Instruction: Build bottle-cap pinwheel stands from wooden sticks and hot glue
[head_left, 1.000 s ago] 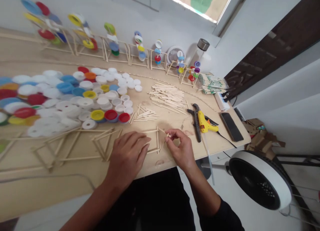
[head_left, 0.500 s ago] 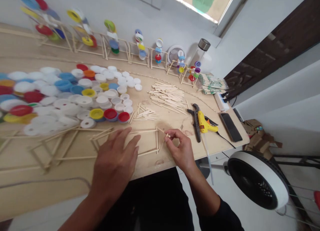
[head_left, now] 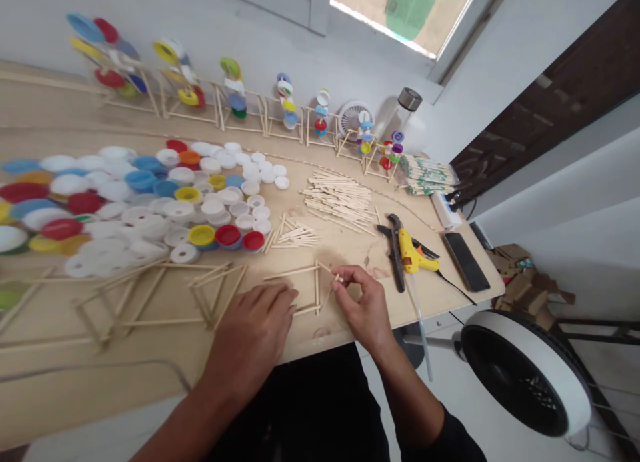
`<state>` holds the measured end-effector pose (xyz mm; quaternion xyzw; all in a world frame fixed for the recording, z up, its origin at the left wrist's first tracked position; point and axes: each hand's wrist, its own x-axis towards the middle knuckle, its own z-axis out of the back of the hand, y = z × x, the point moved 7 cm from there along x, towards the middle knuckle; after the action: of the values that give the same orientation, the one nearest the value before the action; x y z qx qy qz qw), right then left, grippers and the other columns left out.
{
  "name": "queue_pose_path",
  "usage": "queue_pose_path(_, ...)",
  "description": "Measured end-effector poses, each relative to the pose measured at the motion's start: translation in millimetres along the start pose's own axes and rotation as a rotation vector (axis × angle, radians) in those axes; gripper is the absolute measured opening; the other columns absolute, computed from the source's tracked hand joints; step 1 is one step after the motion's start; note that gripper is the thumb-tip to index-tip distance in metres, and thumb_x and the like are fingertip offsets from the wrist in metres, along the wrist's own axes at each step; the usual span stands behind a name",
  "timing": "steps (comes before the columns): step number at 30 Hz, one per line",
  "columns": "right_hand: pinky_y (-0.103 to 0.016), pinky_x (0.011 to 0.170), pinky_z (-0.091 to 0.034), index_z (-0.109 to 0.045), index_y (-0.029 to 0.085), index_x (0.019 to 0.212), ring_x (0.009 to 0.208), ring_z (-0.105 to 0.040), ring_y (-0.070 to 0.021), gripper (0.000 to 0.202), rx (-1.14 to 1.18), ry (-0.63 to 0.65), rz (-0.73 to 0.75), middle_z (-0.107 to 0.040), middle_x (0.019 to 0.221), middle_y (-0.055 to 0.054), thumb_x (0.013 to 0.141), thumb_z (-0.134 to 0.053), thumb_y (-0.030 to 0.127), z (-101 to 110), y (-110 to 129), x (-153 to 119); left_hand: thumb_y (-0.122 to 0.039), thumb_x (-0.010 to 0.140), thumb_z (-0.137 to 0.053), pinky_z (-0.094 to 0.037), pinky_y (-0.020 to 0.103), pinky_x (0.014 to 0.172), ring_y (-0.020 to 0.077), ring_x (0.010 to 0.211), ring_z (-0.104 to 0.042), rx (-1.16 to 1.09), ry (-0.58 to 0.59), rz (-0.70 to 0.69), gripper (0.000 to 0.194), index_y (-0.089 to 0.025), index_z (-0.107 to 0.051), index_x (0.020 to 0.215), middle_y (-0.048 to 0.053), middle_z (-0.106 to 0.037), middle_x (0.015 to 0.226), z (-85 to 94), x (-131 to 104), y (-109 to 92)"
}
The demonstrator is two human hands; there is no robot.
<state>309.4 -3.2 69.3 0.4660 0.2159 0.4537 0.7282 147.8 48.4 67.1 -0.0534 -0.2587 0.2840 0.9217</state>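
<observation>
A small frame of thin wooden sticks [head_left: 317, 285] lies near the table's front edge between my hands. My right hand [head_left: 367, 305] pinches its right tip, where two slanting sticks meet, between thumb and fingertips. My left hand [head_left: 255, 325] lies over the left part of the frame, fingers together and bent down onto its sticks, hiding that end. Left of it stand more stick frames [head_left: 143, 302]. Beyond the hands are a small pile of short sticks [head_left: 297, 234] and a larger pile of longer sticks [head_left: 340, 197].
Many colourful bottle caps [head_left: 140, 212] cover the table's left side. At the back stands a row of cap wheels on stick frames [head_left: 235, 99]. To the right lie a black cutter-like tool [head_left: 395, 252], a yellow glue gun [head_left: 414, 254] and a phone [head_left: 466, 262]. A fan [head_left: 525, 372] stands beside the table.
My left hand has moved right along the frame, and its spread fingers have drawn together. The right hand keeps its pinch on the tip. The view has shifted slightly.
</observation>
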Motion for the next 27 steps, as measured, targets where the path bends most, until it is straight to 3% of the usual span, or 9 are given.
queue_pose_path(6,-0.029,0.074,-0.047,-0.067,0.02,0.091,0.073,-0.061,-0.0167,0.013,-0.01,-0.012,0.015,-0.065,0.075,-0.001,0.082,-0.059,0.024,-0.3,2.8,0.0,-0.022,0.089,-0.044,-0.045,0.043,0.08,0.028,0.095,-0.062,0.058,0.098,0.085,0.026,-0.019,-0.066,0.101,0.011,-0.071,0.104,-15.4,7.4,9.1)
queue_pose_path(15,-0.029,0.075,-0.047,-0.067,0.02,0.09,0.073,-0.061,-0.017,0.012,-0.005,-0.001,0.011,-0.065,0.075,-0.001,0.082,-0.059,0.024,-0.3,1.5,-0.4,-0.023,0.089,-0.045,-0.044,0.041,0.078,0.0286,0.094,-0.06,0.121,0.088,0.078,0.024,-0.018,-0.066,0.098,0.011,-0.07,0.104,-17.8,10.8,8.1)
queue_pose_path(19,-0.03,0.075,-0.047,-0.067,0.021,0.09,0.074,-0.061,-0.0172,0.012,-0.01,0.007,0.006,-0.065,0.075,-0.001,0.082,-0.059,0.024,-0.9,0.6,-0.3,-0.022,0.089,-0.046,-0.045,0.042,0.078,0.028,0.095,-0.061,0.077,0.07,0.095,0.022,-0.02,-0.066,0.097,0.01,-0.07,0.105,-11.2,8.4,9.3)
queue_pose_path(22,-0.03,0.076,-0.047,-0.067,0.021,0.091,0.075,-0.062,-0.0173,0.012,-0.008,0.011,0.003,-0.065,0.075,-0.001,0.082,-0.059,0.025,-1.0,0.5,-0.1,-0.021,0.09,-0.047,-0.046,0.04,0.083,0.0265,0.098,-0.06,0.014,-0.031,0.086,0.02,-0.02,-0.066,0.097,0.009,-0.07,0.103,2.8,2.9,5.8)
queue_pose_path(25,-0.03,0.077,-0.047,-0.067,0.021,0.091,0.075,-0.062,-0.0171,0.012,-0.004,0.017,0.006,-0.066,0.076,-0.001,0.082,-0.059,0.024,-1.4,2.4,0.3,-0.018,0.09,-0.049,-0.046,0.036,0.086,0.0223,0.095,-0.061,-0.075,-0.105,0.005,0.017,-0.019,-0.065,0.097,0.007,-0.07,0.098,10.4,-2.9,-4.3)
queue_pose_path(27,-0.031,0.078,-0.047,-0.067,0.021,0.091,0.075,-0.062,-0.0169,0.012,-0.006,0.018,0.011,-0.066,0.077,-0.001,0.082,-0.059,0.024,-1.7,4.1,0.6,-0.018,0.091,-0.048,-0.045,0.034,0.084,0.0201,0.092,-0.061,-0.128,-0.081,-0.047,0.018,-0.018,-0.065,0.097,0.005,-0.071,0.096,6.8,-4.6,-10.1)
